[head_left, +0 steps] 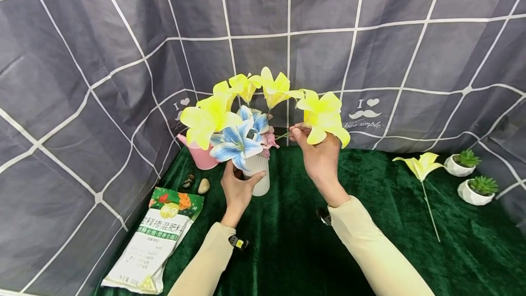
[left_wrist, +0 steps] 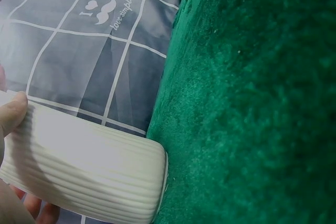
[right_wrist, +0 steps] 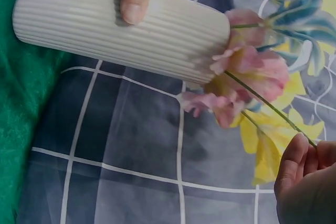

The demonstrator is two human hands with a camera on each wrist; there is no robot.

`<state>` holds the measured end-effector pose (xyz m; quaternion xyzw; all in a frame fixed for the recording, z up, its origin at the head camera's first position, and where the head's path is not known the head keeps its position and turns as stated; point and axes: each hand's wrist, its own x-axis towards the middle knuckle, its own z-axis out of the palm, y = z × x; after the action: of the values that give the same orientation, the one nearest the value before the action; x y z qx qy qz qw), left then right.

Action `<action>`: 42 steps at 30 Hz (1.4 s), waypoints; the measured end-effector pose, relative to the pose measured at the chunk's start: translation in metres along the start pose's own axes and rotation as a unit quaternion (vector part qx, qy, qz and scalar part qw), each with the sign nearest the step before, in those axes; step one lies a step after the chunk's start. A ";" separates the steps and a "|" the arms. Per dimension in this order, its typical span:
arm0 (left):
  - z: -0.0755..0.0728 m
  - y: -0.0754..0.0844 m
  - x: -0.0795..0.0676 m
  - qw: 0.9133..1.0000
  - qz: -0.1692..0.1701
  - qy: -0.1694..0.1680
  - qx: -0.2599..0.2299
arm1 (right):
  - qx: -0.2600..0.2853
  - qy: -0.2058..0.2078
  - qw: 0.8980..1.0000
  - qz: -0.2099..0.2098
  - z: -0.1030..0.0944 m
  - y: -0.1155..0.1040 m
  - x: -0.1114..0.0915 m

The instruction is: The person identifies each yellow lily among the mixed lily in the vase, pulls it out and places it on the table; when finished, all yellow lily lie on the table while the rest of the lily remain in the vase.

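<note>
Stem (right_wrist: 270, 106) of a yellow lily (head_left: 322, 115) is pinched between the thumb and fingers of the right hand (head_left: 322, 159), beside the mouth of a white ribbed vase (head_left: 260, 175). The stem runs slantwise to the vase's rim, where pink flowers (right_wrist: 257, 69) crowd; its lower end seems to reach the opening, though the petals make that hard to confirm. The left hand (head_left: 240, 188) grips the vase, thumb laid across the ribbed side and fingers around the other. Blue-and-white flowers (head_left: 238, 143) spread from the vase top above this hand, and more yellow lilies (head_left: 207, 120) fan out behind and to the left.

Just left of the vase, a pink container (head_left: 202, 155) with a spout is on the green velvety surface (head_left: 283, 241). Near it lie a dark stone (head_left: 188, 180) and a pale stone (head_left: 203, 186), and closer to the person a white-and-green printed bag (head_left: 154, 241) lies flat. Well apart on the right, a single lily (head_left: 422, 166) lies with its stem toward the person, near two potted succulents (head_left: 463, 163) in white faceted pots. Grey cloth (head_left: 320, 3) with white grid lines hangs behind.
</note>
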<state>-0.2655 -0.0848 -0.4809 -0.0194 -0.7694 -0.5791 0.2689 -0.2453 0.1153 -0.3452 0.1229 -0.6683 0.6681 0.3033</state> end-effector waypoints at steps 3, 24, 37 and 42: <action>0.000 0.001 0.000 1.000 0.000 -0.001 -0.001 | -0.004 0.014 1.000 0.008 -0.007 -0.006 -0.001; 0.000 0.000 -0.002 1.000 -0.023 0.002 0.001 | 0.118 0.079 0.985 -0.096 -0.073 -0.030 -0.004; 0.000 0.003 -0.002 1.000 -0.023 -0.003 -0.018 | -0.249 0.132 0.957 0.066 -0.173 0.032 -0.011; -0.001 0.002 -0.002 1.000 -0.021 -0.001 -0.019 | -0.379 0.089 0.914 0.113 -0.210 0.057 -0.014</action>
<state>-0.2632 -0.0843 -0.4797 -0.0089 -0.7589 -0.5988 0.2559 -0.2157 0.3196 -0.4160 -0.1378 -0.8509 0.4029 0.3078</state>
